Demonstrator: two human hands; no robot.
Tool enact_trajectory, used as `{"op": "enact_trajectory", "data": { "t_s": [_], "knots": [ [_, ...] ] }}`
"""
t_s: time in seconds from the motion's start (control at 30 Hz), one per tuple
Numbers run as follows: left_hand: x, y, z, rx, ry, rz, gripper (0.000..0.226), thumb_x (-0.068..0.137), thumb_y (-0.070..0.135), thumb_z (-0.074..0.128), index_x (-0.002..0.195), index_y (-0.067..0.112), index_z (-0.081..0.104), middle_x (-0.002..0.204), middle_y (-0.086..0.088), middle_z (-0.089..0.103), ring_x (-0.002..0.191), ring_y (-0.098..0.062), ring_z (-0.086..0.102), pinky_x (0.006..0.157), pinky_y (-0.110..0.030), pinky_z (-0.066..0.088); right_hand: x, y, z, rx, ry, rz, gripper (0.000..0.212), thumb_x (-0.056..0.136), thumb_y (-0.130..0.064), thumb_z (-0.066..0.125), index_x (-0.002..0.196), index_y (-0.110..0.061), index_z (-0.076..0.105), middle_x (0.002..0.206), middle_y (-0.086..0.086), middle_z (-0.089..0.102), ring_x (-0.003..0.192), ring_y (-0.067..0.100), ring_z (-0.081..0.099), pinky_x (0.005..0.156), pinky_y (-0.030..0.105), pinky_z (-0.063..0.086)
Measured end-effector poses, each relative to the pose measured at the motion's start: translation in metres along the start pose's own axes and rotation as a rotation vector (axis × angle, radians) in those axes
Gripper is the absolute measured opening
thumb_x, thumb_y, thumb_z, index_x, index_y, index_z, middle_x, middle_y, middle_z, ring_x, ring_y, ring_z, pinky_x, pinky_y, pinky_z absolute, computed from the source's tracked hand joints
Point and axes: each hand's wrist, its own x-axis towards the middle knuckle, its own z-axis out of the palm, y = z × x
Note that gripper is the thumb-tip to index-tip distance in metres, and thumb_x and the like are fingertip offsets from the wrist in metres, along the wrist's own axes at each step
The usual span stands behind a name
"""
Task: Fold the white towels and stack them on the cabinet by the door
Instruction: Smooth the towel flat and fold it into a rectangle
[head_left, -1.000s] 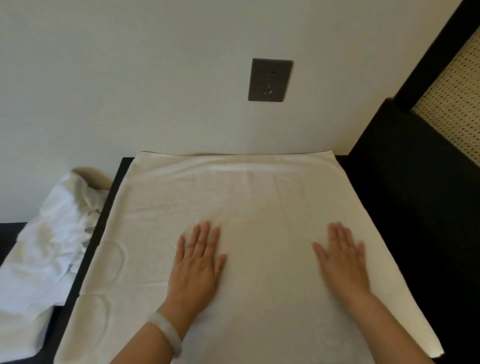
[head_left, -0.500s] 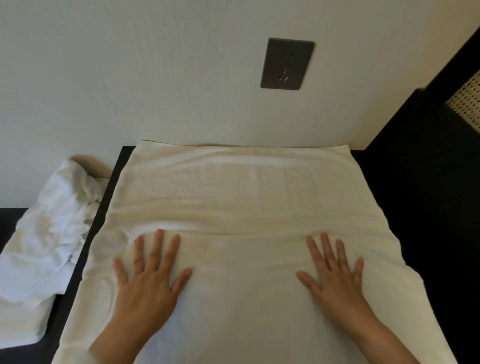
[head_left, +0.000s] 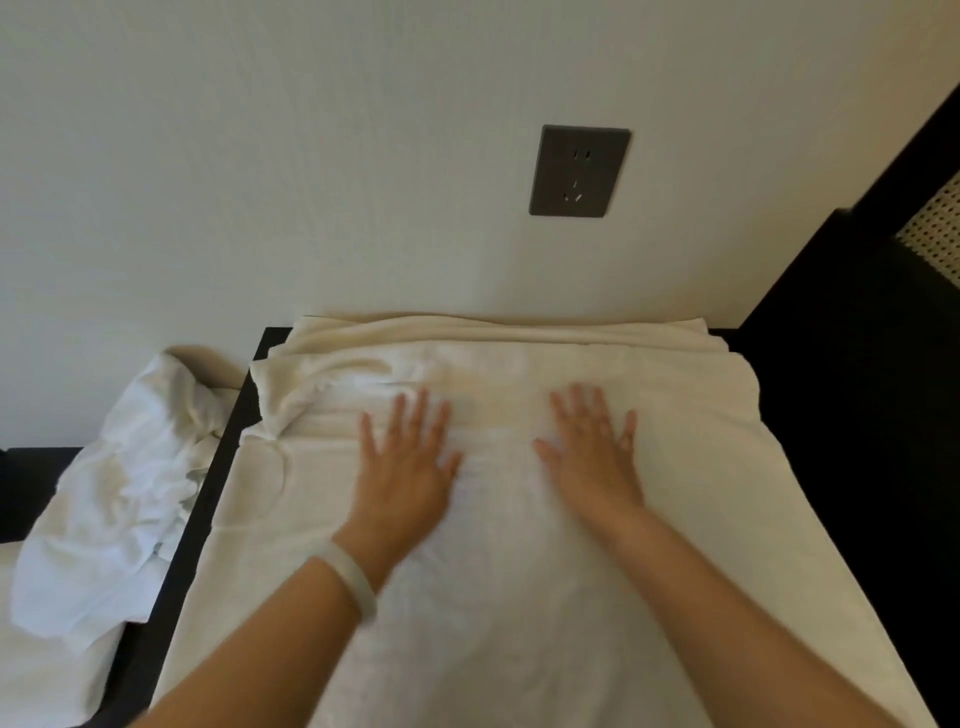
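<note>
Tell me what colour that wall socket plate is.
The socket plate is dark grey; head view.

The towel (head_left: 519, 597) was creamy white, tinged faintly yellow along its far folds; the crumpled cloth (head_left: 119, 493) to its left was a brighter, cooler white; the cabinet (head_left: 218, 483) under the towel showed black along its edge; the wall (head_left: 260, 156) was plain off-white; the socket plate (head_left: 578, 170) on it was dark grey; the bracelet (head_left: 356, 582) was milky white; the furniture (head_left: 857, 441) at the right was black, and its panel (head_left: 935, 234) was cream with a regular pattern of small dark dots.
</note>
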Motion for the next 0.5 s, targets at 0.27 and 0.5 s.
{"op": "enact_trajectory", "data": {
  "t_s": [0.27,0.5],
  "knots": [
    [-0.045,-0.027,0.022,0.022,-0.052,-0.023,0.065,0.097,0.058,0.007,0.156,0.034,0.02,0.164,0.003,0.015,0.151,-0.021,0.011,0.116,-0.059,0.006,-0.052,0.073,0.026,0.022,0.041,0.042,0.071,0.097,-0.054,0.017,0.157,-0.016,0.025,0.164,0.004,0.02,0.152,0.018,0.015,0.122,0.035,0.001],
    [-0.042,0.035,0.014,-0.063,0.014,0.089,0.063,0.096,0.043,0.027,0.148,0.013,0.043,0.156,-0.011,0.036,0.143,-0.032,0.035,0.113,-0.055,0.016,-0.058,0.059,0.023,0.074,0.056,0.092,0.066,0.099,-0.048,0.024,0.155,-0.015,0.031,0.162,0.011,0.026,0.15,0.031,0.022,0.119,0.046,0.002]
  ]
}}
